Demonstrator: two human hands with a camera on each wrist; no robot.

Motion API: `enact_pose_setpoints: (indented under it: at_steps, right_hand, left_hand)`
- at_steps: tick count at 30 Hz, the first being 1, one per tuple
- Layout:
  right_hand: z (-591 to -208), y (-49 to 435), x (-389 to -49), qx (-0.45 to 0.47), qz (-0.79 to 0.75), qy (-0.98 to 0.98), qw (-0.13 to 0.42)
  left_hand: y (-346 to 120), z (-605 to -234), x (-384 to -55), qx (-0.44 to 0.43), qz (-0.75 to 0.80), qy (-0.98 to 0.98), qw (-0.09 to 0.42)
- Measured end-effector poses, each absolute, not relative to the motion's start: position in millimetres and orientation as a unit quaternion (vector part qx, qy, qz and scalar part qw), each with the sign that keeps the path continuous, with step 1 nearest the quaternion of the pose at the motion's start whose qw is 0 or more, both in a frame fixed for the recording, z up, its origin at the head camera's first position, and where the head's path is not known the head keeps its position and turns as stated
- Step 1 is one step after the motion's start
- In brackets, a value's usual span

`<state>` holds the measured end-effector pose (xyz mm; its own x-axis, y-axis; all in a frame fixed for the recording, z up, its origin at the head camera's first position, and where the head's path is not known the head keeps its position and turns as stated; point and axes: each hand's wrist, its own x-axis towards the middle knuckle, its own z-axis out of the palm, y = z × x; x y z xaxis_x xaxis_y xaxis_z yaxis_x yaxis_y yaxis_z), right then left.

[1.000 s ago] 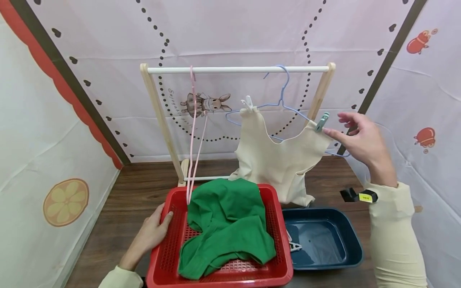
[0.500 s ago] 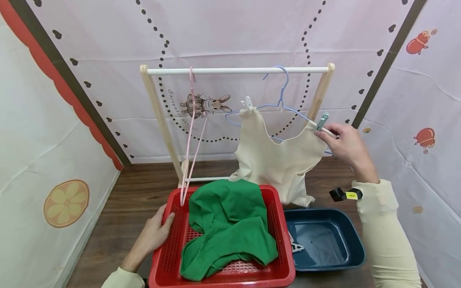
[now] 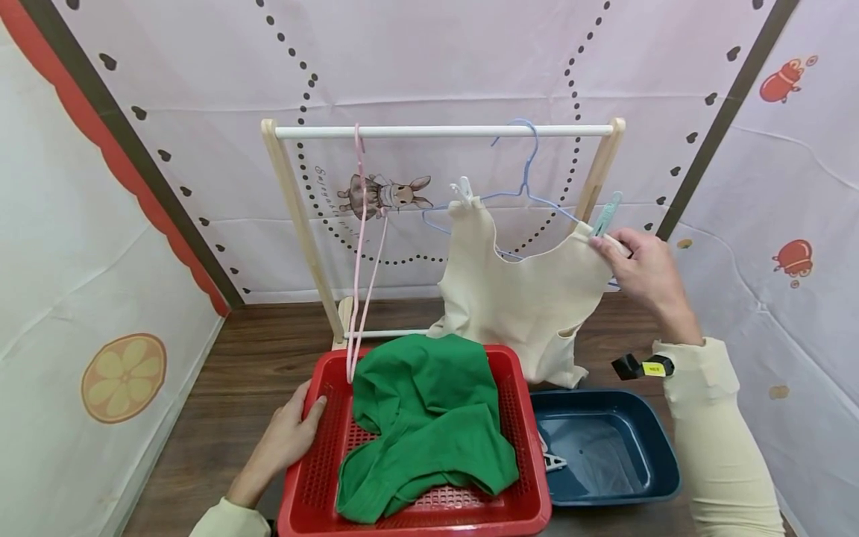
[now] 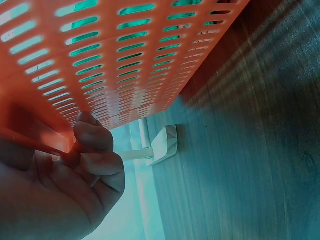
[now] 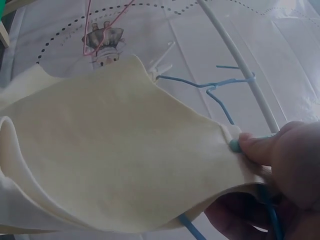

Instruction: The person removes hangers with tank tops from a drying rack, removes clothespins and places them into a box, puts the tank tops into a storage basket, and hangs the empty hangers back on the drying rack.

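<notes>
A cream sleeveless top (image 3: 517, 291) hangs on a blue hanger (image 3: 526, 171). A white clothespin (image 3: 463, 191) clips its left shoulder, and a green clothespin (image 3: 607, 215) stands on the right one. My right hand (image 3: 644, 268) pinches the fabric of that right shoulder, thumb in front just beside the green clothespin. Seen from the right wrist, the thumb (image 5: 255, 149) lies on the cloth and the other fingers go behind it, near the hanger's arm. My left hand (image 3: 288, 429) grips the left rim of a red basket (image 3: 530, 477), its fingers curled around the edge in the left wrist view.
Green cloth (image 3: 429, 425) lies in the basket. The blue hanger and a pink hanger (image 3: 359, 261) hang from the white rod (image 3: 436, 131) of a wooden rack. A dark blue tray (image 3: 661, 462) with white clothespins (image 3: 553, 462) sits right of the basket. Printed fabric walls surround the table.
My right hand has moved left onto the top's right shoulder and taken hold of it. The green clothespin now tilts further up and right. My left hand stays on the basket.
</notes>
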<state>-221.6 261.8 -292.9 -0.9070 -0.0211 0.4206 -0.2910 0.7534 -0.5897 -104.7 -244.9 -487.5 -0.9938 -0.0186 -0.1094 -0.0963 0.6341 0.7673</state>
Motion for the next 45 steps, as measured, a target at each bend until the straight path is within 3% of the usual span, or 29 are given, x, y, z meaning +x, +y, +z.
enact_pose_setpoints:
  at_steps: [12, 28, 45]
  right_hand:
    - [-287, 256, -216, 0.063, 0.383, -0.895, 0.222]
    - [-276, 259, -198, 0.089, 0.39, -0.893, 0.204]
    - [-276, 261, -181, 0.167, 0.393, -0.892, 0.149]
  left_hand:
    - [-245, -489, -105, -0.03, 0.41, 0.911, 0.039]
    - [-244, -487, -105, -0.036, 0.427, 0.902, 0.053]
    - [-246, -489, -105, -0.03, 0.417, 0.907, 0.046]
